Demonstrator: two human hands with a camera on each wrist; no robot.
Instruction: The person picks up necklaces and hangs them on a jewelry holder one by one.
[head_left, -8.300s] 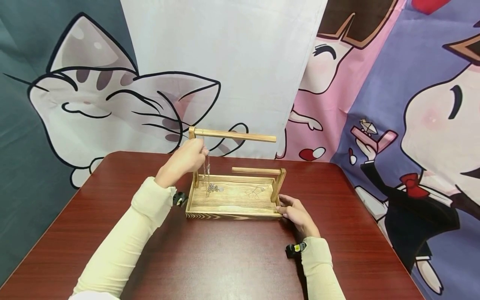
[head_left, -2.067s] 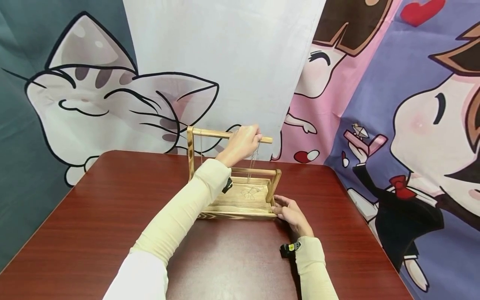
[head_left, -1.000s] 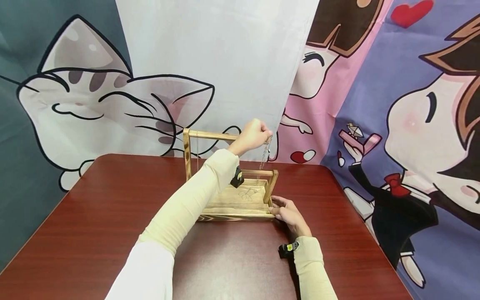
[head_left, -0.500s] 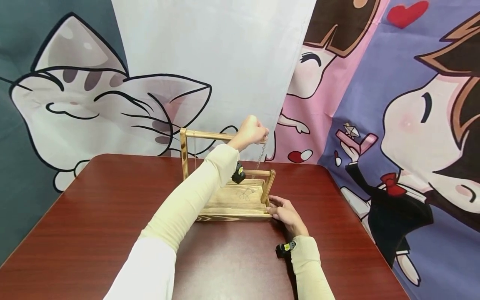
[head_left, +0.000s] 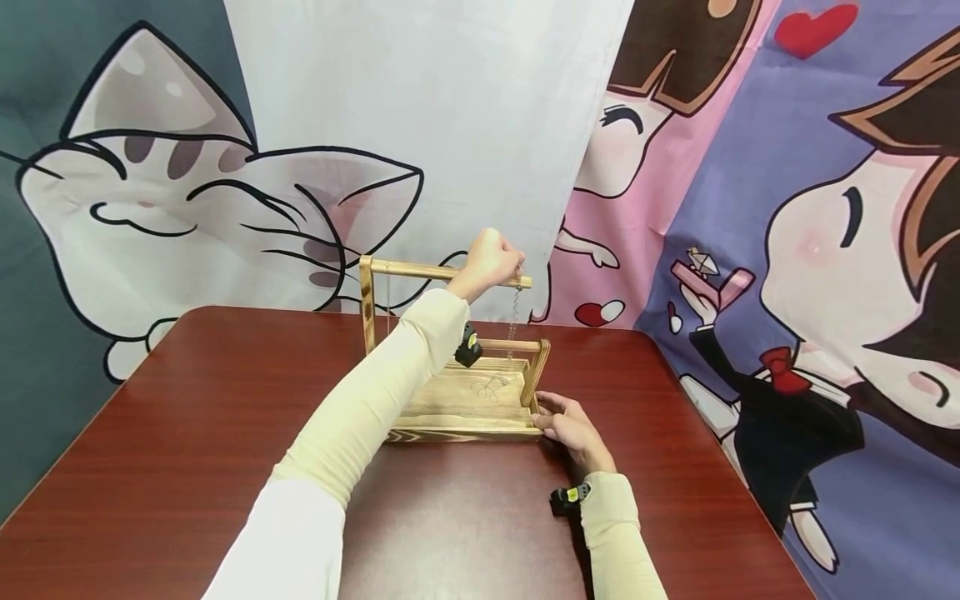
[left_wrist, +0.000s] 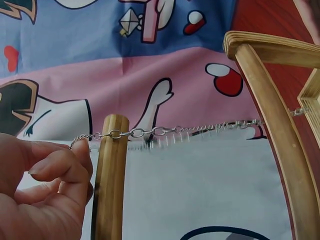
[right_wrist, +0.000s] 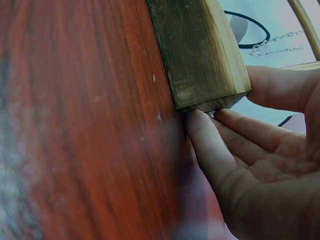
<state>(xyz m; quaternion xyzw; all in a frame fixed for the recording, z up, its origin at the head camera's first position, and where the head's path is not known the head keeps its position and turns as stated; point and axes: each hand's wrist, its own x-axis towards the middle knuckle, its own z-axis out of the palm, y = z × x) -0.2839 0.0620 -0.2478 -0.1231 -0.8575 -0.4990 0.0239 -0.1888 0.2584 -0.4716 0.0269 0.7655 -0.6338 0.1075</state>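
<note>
My left hand (head_left: 491, 260) pinches one end of a silver chain necklace (left_wrist: 160, 131) between thumb and finger. The chain lies across the upper bar (left_wrist: 111, 175) near its free right end and hangs down past the lower bar (head_left: 510, 344). Both bars belong to a wooden jewelry stand (head_left: 465, 434) with a shallow tray base. My right hand (head_left: 573, 429) grips the tray's right front corner; in the right wrist view its thumb and fingers (right_wrist: 205, 132) meet the wooden edge (right_wrist: 210, 65) from two sides.
Another thin chain (head_left: 388, 292) hangs from the upper bar near the left post (head_left: 367, 304). A fine chain (head_left: 491, 387) lies loose in the tray. The stand sits on a dark red table (head_left: 225, 400) before a cartoon-printed cloth (head_left: 465, 125).
My left hand has gone from the bar's left end out past its right end, then slightly back left, bringing the chain across the bar. My right hand keeps its grip on the corner.
</note>
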